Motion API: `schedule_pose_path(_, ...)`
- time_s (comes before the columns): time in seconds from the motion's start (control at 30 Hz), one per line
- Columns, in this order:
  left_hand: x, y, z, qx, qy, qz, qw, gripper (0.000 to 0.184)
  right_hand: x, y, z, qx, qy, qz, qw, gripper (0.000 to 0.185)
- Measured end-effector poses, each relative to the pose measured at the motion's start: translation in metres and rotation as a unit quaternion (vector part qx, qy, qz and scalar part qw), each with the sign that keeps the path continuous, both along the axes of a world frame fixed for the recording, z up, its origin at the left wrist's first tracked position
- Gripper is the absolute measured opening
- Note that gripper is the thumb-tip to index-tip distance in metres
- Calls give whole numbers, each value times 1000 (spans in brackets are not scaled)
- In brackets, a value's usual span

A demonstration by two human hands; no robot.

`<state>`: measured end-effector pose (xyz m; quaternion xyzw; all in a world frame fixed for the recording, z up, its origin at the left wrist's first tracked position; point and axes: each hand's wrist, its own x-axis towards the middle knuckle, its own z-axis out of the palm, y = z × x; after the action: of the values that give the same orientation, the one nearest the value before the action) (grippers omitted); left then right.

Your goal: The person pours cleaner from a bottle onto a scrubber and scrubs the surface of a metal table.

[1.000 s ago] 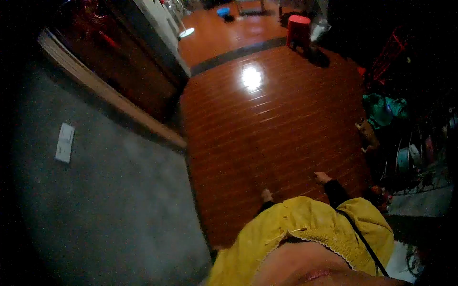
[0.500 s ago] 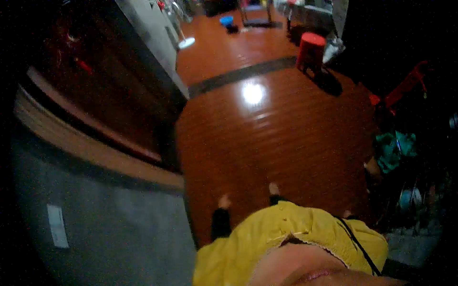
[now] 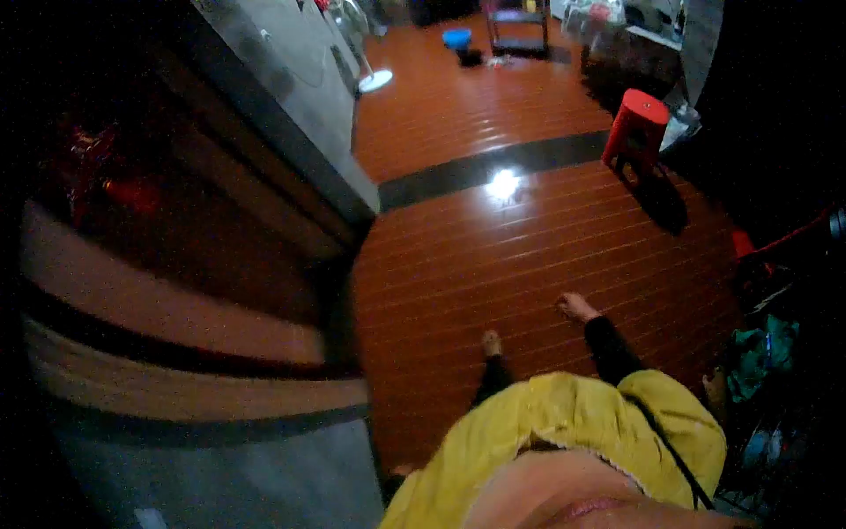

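Note:
My right hand (image 3: 577, 307) is stretched out in front of me over the wooden floor (image 3: 467, 256), with a dark sleeve behind it. Its fingers are loosely bent and nothing shows in them. Only a small part of my left hand (image 3: 401, 472) appears low beside the yellow top (image 3: 529, 414); its fingers are hidden. One bare foot (image 3: 492, 344) is on the floor below me. Neither hand visibly touches an object.
A red stool (image 3: 639, 123) stands ahead on the right. Farther off are a white round base (image 3: 375, 81), a blue basin (image 3: 457, 39) and a dark rack (image 3: 518, 35). A grey wall (image 3: 308, 62) edges the left; green fabric or a bag (image 3: 762, 357) lies right.
My right hand has swung forward from beside my body, while my left hand has dropped back. The view has shifted, so the stool and floor strip sit lower and farther right.

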<state>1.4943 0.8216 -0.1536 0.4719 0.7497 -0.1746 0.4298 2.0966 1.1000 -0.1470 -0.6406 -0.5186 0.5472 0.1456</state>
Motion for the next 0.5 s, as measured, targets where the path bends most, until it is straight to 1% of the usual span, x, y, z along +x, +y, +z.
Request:
schedule_pose_path(0.03, 13, 11, -4, 7, 3, 4, 1000, 36, 15, 22, -12, 12, -13, 40, 999, 31)
schedule_pose_path(0.07, 24, 25, -8, 10, 1, 5, 1000, 36, 42, 43, -16, 65, -153, 190, 968, 33)
schedule_pose_path(0.1, 31, 42, -6, 10, -7, 5, 1000, 37, 47, 29, -24, 72, -163, 172, 969, 33)
schedule_pose_path(0.13, 25, 58, -4, 15, -20, 1, 1000, 37, 46, 15, -11, 79, -173, 154, 970, 33)
schedule_pose_path(0.23, 66, 135, -15, 50, -38, -7, 998, 38, 142, 22, -58, -45, -240, 152, 958, 42)
schedule_pose_path(0.27, 90, 165, -15, 67, -46, -1, 997, 39, 183, 7, -67, -91, -253, 150, 951, 45)
schedule_pose_path(0.33, 139, 237, -33, 134, -89, 31, 987, 39, 255, -21, -62, -68, -284, 149, 945, 43)
schedule_pose_path(0.37, 164, 276, -31, 163, -122, 65, 977, 40, 284, -34, -59, -87, -295, 135, 942, 44)
schedule_pose_path(0.4, 221, 325, 22, 199, -98, 66, 973, 30, 309, -44, -63, -116, -300, 117, 940, 44)
schedule_pose_path(0.47, 269, 392, 30, 269, -250, 134, 920, 25, 345, -63, -78, -160, -306, 82, 935, 46)
schedule_pose_path(0.5, 293, 421, 36, 268, -256, 137, 918, 25, 362, -64, -83, -182, -308, 71, 931, 46)
